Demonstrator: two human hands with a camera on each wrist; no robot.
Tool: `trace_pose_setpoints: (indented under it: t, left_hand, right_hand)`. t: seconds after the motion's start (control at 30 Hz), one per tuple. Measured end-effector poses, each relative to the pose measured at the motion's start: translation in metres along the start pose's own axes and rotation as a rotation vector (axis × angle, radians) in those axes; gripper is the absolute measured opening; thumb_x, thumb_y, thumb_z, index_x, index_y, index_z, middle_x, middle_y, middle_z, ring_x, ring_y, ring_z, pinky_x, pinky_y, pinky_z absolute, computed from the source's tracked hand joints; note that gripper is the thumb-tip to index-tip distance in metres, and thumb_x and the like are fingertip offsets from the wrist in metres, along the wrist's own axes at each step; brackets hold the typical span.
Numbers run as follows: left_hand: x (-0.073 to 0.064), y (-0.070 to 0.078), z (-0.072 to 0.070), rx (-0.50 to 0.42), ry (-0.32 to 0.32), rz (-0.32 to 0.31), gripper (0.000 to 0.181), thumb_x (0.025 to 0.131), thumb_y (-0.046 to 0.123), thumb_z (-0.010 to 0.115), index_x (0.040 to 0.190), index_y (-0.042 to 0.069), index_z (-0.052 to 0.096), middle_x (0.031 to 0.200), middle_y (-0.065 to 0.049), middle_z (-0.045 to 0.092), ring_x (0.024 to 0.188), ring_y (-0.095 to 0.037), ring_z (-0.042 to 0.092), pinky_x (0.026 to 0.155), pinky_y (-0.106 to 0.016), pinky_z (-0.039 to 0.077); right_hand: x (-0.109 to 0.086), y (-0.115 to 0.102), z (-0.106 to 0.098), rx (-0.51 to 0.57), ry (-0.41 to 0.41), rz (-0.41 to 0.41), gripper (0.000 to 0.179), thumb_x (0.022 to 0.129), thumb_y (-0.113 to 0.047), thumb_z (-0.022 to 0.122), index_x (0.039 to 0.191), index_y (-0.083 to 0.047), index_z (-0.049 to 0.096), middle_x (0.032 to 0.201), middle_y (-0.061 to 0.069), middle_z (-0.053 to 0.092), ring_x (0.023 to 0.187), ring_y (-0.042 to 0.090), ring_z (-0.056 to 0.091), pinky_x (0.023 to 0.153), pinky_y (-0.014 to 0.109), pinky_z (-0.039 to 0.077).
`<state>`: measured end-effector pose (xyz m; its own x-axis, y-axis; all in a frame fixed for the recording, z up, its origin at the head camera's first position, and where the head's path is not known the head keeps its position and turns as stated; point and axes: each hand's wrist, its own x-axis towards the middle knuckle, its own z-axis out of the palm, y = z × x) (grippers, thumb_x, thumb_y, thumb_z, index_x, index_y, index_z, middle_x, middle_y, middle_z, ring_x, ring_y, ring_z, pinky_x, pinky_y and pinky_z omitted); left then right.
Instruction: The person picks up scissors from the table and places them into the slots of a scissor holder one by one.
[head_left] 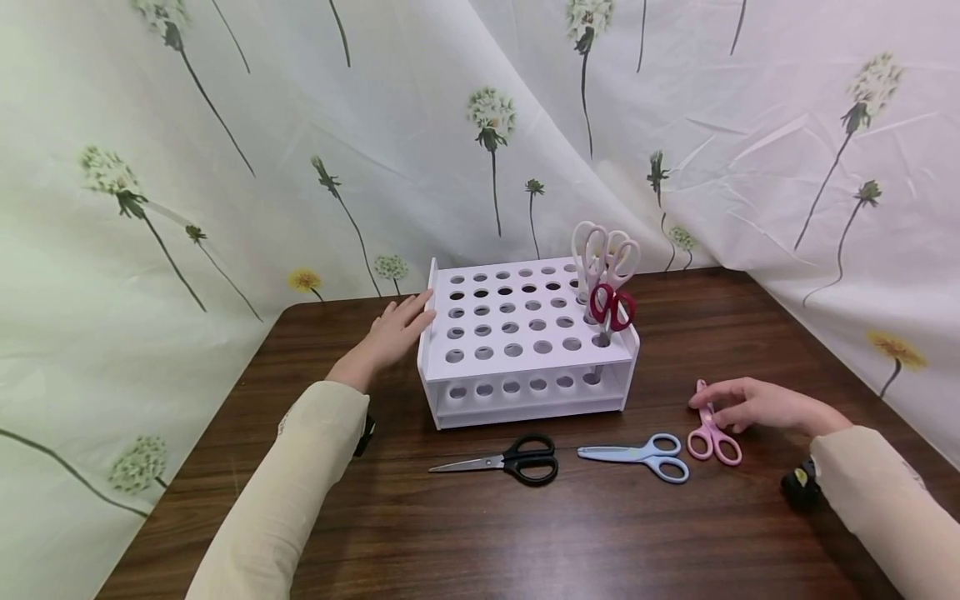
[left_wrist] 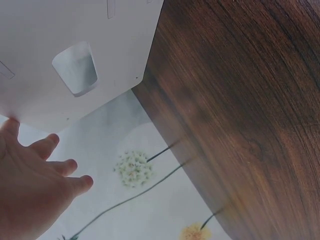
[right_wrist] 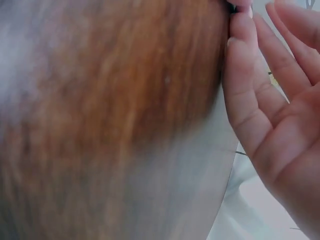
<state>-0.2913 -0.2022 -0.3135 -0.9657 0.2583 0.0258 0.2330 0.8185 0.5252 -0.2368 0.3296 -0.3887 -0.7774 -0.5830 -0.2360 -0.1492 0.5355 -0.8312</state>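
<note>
With fingers spread and mostly straight, my left hand (head_left: pixel 386 336) touches the left side wall of a white rack (head_left: pixel 495 364) with rows of round holes. In the left wrist view, fingertips meet the edge of the rack's side panel (left_wrist: pixel 115 65). My right hand (head_left: pixel 765 406) pinches pink scissors (head_left: pixel 707 419) around the blade part, handles toward me. In the right wrist view the fingers curl at the top, and the scissors are barely visible. Light blue scissors (head_left: pixel 633 453) and black-handled scissors (head_left: pixel 517 460) lie on the table before the rack.
Dark red scissors (head_left: pixel 611 307) and several pale-handled scissors (head_left: pixel 595 250) stand handles-up in the rack's right-hand column. Beneath everything is a dark wooden table (head_left: pixel 480 533). A flower-printed white cloth (head_left: pixel 420 108) hangs behind the table and along its sides.
</note>
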Motion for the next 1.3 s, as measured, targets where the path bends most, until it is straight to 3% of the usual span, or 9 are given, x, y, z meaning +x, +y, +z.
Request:
trace_pose_setpoints:
  t: [0.27,0.47,0.67,0.9,1.1,1.2,1.3]
  left_hand:
    - [0.0000,0.0000,0.0001,-0.008,0.001,0.001,0.059,0.098,0.049,0.025,0.149,0.021,0.017,0.151,-0.016,0.012,0.135,-0.042,-0.003,0.103,-0.058,0.000]
    - [-0.0008,0.0013,-0.0004,-0.010,0.003,0.002,0.059,0.098,0.050,0.025,0.149,0.022,0.017,0.151,-0.017,0.012,0.135,-0.042,-0.003,0.103,-0.058,0.000]
    - [-0.0016,0.0022,-0.0004,-0.023,-0.004,-0.005,0.059,0.098,0.050,0.026,0.149,0.024,0.017,0.151,-0.015,0.013,0.135,-0.040,-0.004,0.104,-0.057,-0.001]
    - [-0.0011,0.0001,0.0005,-0.015,0.002,0.000,0.059,0.098,0.050,0.026,0.149,0.023,0.017,0.151,-0.015,0.013,0.135,-0.040,-0.003,0.104,-0.057,-0.001]
    - [-0.0009,-0.0008,0.0005,-0.019,0.001,0.005,0.059,0.098,0.049,0.026,0.149,0.022,0.017,0.151,-0.015,0.013,0.135,-0.041,-0.003,0.104,-0.058,0.000]
    - [-0.0015,0.0000,0.0003,-0.022,-0.001,0.004,0.058,0.098,0.049,0.026,0.149,0.023,0.017,0.151,-0.015,0.013,0.135,-0.041,-0.003,0.104,-0.058,0.000]
    - [-0.0013,-0.0006,0.0001,-0.024,0.002,0.007,0.058,0.098,0.049,0.026,0.149,0.022,0.017,0.151,-0.015,0.013,0.135,-0.041,-0.003,0.103,-0.058,0.000]
  right_hand:
    - [0.0019,-0.0005,-0.0011,0.031,-0.077,-0.047,0.035,0.089,-0.005,0.055,0.119,0.012,0.052,0.117,0.023,0.050,0.085,0.014,0.055,0.068,0.032,0.051]
    - [0.0032,-0.0002,-0.0021,0.031,-0.105,-0.088,0.035,0.086,0.001,0.053,0.118,0.016,0.048,0.103,0.017,0.054,0.081,0.015,0.055,0.068,0.029,0.050]
    - [0.0027,-0.0025,-0.0018,0.029,-0.080,-0.088,0.036,0.085,0.003,0.053,0.119,0.014,0.049,0.105,0.016,0.050,0.084,0.017,0.056,0.069,0.032,0.052]
    - [0.0003,-0.0023,0.0001,0.002,-0.048,-0.103,0.018,0.084,0.005,0.055,0.099,0.005,0.063,0.099,0.016,0.051,0.088,0.015,0.054,0.070,0.031,0.051]
    - [-0.0004,-0.0005,-0.0006,-0.072,0.022,-0.101,0.013,0.082,-0.001,0.061,0.095,0.001,0.063,0.097,0.014,0.054,0.086,0.012,0.051,0.070,0.026,0.048]
    - [-0.0004,-0.0009,-0.0012,-0.019,0.052,-0.109,0.012,0.084,-0.002,0.062,0.096,0.002,0.063,0.097,0.013,0.055,0.086,0.013,0.054,0.070,0.028,0.049]
    - [0.0007,-0.0045,-0.0026,0.085,0.065,-0.179,0.010,0.087,0.000,0.058,0.096,0.003,0.061,0.096,0.009,0.059,0.086,0.016,0.060,0.071,0.034,0.052]
